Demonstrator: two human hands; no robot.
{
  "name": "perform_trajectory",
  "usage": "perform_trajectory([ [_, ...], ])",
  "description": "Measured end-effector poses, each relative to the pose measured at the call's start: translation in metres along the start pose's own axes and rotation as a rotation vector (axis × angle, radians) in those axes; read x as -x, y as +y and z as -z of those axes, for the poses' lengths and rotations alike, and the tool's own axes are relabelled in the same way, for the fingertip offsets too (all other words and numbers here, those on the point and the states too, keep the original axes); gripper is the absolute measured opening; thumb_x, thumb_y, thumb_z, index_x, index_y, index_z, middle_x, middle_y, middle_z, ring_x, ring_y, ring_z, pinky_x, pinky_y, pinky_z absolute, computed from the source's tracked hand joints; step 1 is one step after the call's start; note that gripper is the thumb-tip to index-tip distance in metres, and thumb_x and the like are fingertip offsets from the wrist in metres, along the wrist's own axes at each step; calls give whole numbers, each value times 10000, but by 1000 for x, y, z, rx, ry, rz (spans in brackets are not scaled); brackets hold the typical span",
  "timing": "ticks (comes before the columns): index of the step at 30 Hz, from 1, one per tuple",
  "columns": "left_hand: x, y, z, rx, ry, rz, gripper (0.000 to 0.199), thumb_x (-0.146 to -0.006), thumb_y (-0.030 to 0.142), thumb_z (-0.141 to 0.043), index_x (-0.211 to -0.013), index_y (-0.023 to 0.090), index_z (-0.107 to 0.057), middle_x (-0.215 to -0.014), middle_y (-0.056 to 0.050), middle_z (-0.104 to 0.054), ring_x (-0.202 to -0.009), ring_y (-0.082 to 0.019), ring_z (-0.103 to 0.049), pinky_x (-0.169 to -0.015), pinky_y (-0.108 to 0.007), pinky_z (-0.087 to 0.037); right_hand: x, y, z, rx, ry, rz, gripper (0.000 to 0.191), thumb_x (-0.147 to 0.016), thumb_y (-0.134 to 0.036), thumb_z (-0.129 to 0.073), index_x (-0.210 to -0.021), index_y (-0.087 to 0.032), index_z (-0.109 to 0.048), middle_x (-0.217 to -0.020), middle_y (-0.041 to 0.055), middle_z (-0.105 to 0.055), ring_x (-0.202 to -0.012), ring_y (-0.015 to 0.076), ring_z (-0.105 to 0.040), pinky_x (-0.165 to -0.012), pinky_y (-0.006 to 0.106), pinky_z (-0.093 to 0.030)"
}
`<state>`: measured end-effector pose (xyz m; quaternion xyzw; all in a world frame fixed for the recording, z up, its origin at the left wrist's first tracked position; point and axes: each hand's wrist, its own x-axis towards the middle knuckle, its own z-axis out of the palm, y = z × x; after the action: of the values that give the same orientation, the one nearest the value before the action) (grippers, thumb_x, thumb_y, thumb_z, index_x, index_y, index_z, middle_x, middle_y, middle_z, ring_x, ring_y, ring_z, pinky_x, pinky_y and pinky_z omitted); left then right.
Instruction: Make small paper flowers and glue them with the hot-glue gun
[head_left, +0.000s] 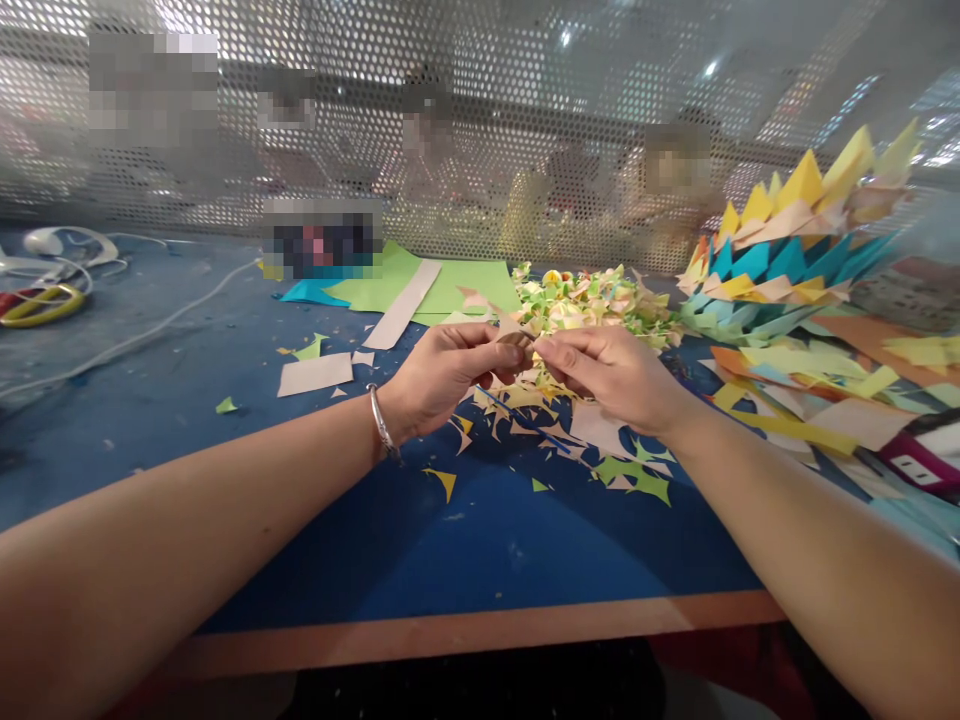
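Note:
My left hand [457, 375], with a silver bangle at its wrist, pinches a small pale pinkish paper piece [511, 326] above the middle of the table. Opposite it, the fingertips of my right hand [606, 372] are closed on the right end of the same piece. The fingers cover much of the paper, so its exact shape is hard to tell. Just behind both hands lies a heap of small curled paper pieces [600, 300] in green, yellow and pink. Cut paper scraps [637, 478] are scattered beneath and in front of the hands.
Green sheets [480, 285] and a pale paper strip [403, 306] lie at the back. A tiered structure of folded paper points [795, 260] stands right, near coloured strips [810, 380]. White cable [161, 335] and a yellow-red handled item [45, 306] are left. A perforated metal panel [480, 180] closes the back.

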<state>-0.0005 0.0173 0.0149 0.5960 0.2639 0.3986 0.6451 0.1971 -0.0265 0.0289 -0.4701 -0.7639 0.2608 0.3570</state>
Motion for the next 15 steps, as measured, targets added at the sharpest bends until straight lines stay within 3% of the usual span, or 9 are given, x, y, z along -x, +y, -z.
perform_trajectory([
  [15,-2,3,-4,123,87,32,89,-689,126,-757,-610,154,-729,-617,10,-632,-586,-78,-479,-589,-243,-354,-1,0,2,30,39,16,529,-965,-579,-501,-608,-198,-422,-556,-53,-314,-502,82,-298,-492,294,-208],
])
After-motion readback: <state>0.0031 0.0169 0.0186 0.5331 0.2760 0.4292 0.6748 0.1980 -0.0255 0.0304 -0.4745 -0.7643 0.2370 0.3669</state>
